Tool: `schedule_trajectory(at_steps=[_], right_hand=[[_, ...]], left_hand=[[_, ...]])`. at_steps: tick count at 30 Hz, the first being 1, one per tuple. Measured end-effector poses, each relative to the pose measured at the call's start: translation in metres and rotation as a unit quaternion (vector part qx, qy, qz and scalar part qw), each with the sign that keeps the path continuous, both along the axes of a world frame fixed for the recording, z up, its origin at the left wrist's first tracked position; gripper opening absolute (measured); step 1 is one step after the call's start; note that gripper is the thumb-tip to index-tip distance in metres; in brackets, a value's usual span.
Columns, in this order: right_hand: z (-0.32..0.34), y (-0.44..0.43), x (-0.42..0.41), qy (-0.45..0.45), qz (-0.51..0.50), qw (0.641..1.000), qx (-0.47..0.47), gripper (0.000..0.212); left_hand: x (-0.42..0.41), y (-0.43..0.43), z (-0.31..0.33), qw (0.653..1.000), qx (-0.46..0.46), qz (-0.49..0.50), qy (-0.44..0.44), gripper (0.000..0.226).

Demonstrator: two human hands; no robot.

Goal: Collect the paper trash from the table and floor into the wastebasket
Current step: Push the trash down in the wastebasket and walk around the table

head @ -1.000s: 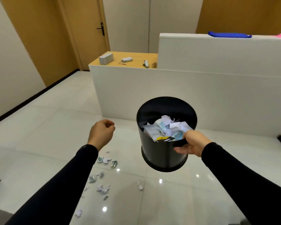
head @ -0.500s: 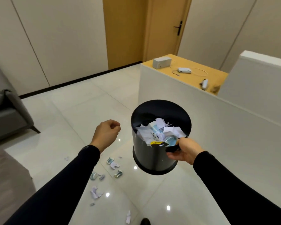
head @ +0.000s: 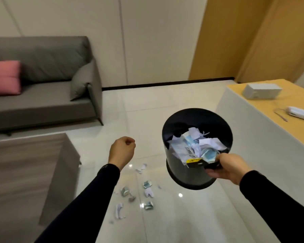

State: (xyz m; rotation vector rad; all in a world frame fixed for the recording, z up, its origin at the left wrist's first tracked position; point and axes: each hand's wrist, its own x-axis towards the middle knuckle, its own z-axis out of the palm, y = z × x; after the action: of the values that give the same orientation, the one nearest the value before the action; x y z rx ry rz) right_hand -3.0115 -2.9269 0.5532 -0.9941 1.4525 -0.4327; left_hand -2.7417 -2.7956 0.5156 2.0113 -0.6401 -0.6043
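My right hand point(head: 225, 167) grips the near rim of a black round wastebasket point(head: 186, 174) and holds it up off the floor. Crumpled white and blue-green paper point(head: 195, 146) fills the basket. My left hand point(head: 121, 150) is curled into a loose fist to the left of the basket, with nothing visible in it. Below both hands, several torn paper scraps point(head: 136, 193) lie scattered on the glossy white floor tiles.
A grey wood-topped table point(head: 25, 172) stands at the lower left. A grey sofa point(head: 42, 95) with a pink cushion point(head: 4, 78) sits beyond it. At right, a white-sided counter with a yellow top point(head: 263, 109) holds a white box point(head: 261, 91) and a small white device point(head: 299, 114).
My view has swung to the left, bringing the sofa and grey table into sight. The basket stays held in my right hand and my left fist keeps its place.
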Motion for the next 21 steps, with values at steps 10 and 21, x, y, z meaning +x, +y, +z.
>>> schedule_trajectory(at_steps=[10,21], right_hand=[[-0.011,-0.111,0.113,-0.046,0.237,0.97,0.018,0.039],[0.029,-0.052,0.251,-0.097,0.471,0.871,0.103,0.021]], left_hand=[[-0.009,0.007,0.003,0.966,0.045,0.254,-0.03,0.018],[0.017,0.046,0.048,0.893,-0.021,0.449,-0.012,0.009]])
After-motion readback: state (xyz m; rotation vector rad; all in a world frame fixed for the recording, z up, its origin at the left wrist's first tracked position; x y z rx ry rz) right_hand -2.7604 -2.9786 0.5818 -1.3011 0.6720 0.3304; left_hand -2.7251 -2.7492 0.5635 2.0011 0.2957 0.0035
